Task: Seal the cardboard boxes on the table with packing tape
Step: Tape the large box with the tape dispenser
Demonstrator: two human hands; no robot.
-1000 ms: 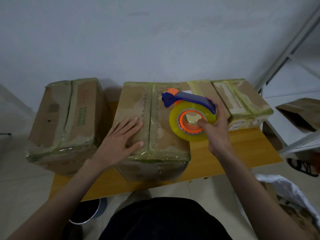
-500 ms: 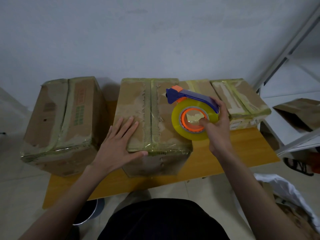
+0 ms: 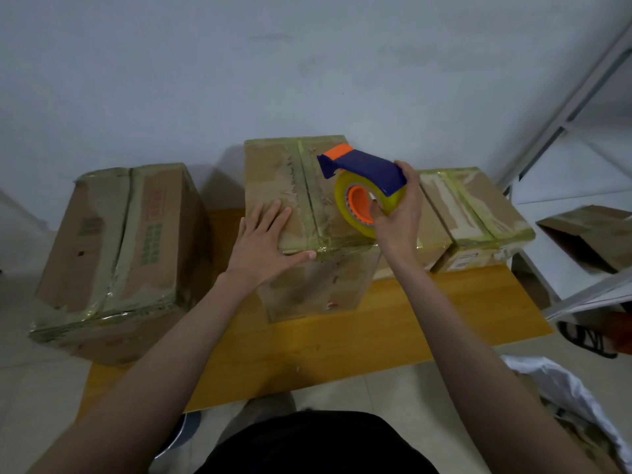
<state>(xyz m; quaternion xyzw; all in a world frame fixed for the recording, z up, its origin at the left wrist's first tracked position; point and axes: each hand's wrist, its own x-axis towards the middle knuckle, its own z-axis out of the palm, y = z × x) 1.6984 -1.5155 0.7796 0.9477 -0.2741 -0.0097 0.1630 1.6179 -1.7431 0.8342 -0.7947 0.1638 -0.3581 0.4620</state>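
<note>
Three taped cardboard boxes stand on a wooden table (image 3: pixel 393 323). On the middle box (image 3: pixel 290 186) my left hand (image 3: pixel 265 241) lies flat, fingers spread on the top, thumb along its near edge. My right hand (image 3: pixel 398 213) grips a tape dispenser (image 3: pixel 364 183) with a blue body, orange tab and yellow tape roll, held over the right half of the middle box's top. The left box (image 3: pixel 116 251) overhangs the table's left end. The right box (image 3: pixel 472 213) is lower and sits by the table's right end.
A white wall runs behind the boxes. A metal shelf frame (image 3: pixel 564 114) rises at the right, with a folded cardboard piece (image 3: pixel 595 237) on its shelf. White plastic wrap (image 3: pixel 561 388) lies on the floor at lower right. A sandal (image 3: pixel 588 336) shows near the shelf.
The middle box has shifted away from me, toward the wall. My left hand slid to its near edge, and my right hand carried the dispenser farther back over the top.
</note>
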